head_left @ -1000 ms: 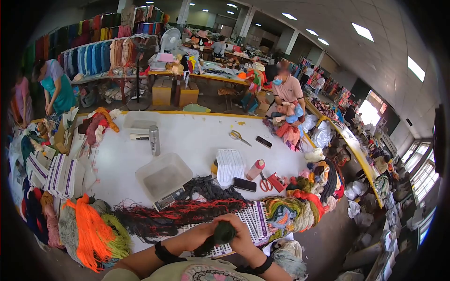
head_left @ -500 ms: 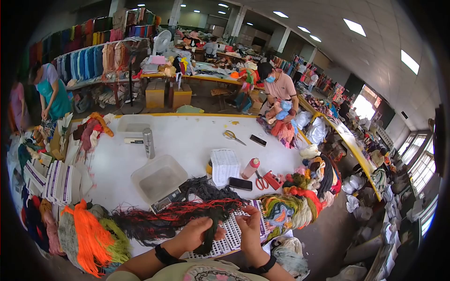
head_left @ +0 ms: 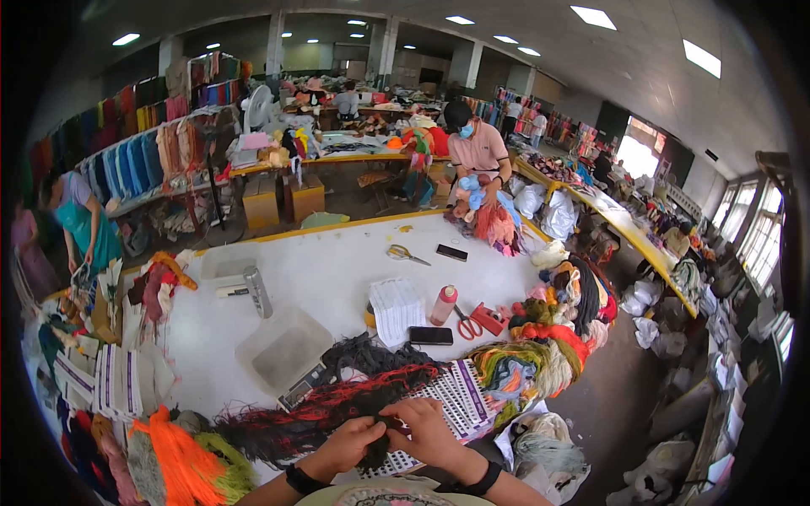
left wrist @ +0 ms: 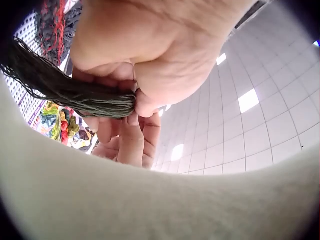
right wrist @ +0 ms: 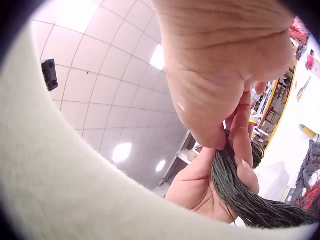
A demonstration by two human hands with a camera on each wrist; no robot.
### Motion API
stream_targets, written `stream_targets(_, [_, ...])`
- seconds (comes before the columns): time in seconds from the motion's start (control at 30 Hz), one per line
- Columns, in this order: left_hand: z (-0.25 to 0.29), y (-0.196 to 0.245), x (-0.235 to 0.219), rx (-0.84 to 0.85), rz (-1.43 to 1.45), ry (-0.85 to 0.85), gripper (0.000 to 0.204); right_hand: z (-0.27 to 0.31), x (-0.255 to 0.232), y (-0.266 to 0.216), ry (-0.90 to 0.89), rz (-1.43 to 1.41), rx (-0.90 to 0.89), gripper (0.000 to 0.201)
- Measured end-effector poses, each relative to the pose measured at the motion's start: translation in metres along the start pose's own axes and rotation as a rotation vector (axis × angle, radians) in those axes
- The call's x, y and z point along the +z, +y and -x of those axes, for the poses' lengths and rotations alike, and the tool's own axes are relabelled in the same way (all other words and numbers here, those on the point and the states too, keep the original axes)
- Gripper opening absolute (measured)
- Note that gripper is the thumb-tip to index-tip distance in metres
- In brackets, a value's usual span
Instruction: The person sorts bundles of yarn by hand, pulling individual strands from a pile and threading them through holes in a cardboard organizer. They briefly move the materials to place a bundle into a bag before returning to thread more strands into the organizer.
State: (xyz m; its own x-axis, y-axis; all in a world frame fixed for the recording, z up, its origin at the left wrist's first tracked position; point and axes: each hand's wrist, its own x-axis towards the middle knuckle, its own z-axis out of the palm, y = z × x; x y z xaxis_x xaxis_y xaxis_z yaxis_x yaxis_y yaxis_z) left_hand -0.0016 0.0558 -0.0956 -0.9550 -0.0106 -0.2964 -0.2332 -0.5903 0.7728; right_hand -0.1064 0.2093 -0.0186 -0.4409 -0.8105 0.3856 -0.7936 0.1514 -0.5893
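A skein of dark green yarn (left wrist: 75,95) is held between both hands, close in front of the body. My left hand (head_left: 350,444) grips it, with its loose strands hanging down between the hands in the head view. The right hand (head_left: 429,432) pinches the skein's upper end beside the left thumb. In the right wrist view the dark green strands (right wrist: 235,192) run across the left palm and fan out toward the lower right. Beneath the hands lies a white card sheet with rows of dark dots (head_left: 456,392), and black and red yarn (head_left: 337,401) lies just beyond.
On the white table (head_left: 337,253) are a plastic tub (head_left: 283,346), a phone (head_left: 430,336), red-handled scissors (head_left: 467,325) and a pink bottle (head_left: 444,304). Yarn heaps edge both sides, including an orange bundle (head_left: 179,460). A masked person (head_left: 479,152) handles yarn across the table.
The hands were together round the bunched skein, then the right hand drew off with fingers raised. It is now back at the skein. The head view has turned slightly.
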Motion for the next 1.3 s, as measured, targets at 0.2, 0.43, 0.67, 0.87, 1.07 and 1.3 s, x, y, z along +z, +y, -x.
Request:
stream_targets(0.2, [0.007,0.019,0.004,0.077,-0.33,0.001,0.02,0.0,0.006,0.006,0.083,0.079,-0.075,0.027])
stream_targets(0.43, [0.018,0.04,0.02,0.31,-0.319,0.135,0.025,0.001,0.006,0.001,0.015,-0.077,-0.029,0.027])
stream_targets(0.67, [0.016,0.03,0.002,0.199,-0.23,0.213,0.02,0.0,0.006,0.007,-0.027,-0.248,0.06,0.024])
stream_targets(0.87, [0.018,0.035,0.009,0.222,-0.252,0.146,0.023,0.001,0.003,0.007,-0.05,-0.096,0.027,0.021])
stream_targets(1.07, [0.019,0.039,0.005,0.087,-0.304,0.035,0.023,0.0,0.004,0.0,-0.041,-0.09,-0.095,0.019])
stream_targets(1.3, [0.023,0.037,0.003,0.106,-0.098,-0.017,0.021,0.001,0.006,0.002,-0.055,-0.249,-0.047,0.016])
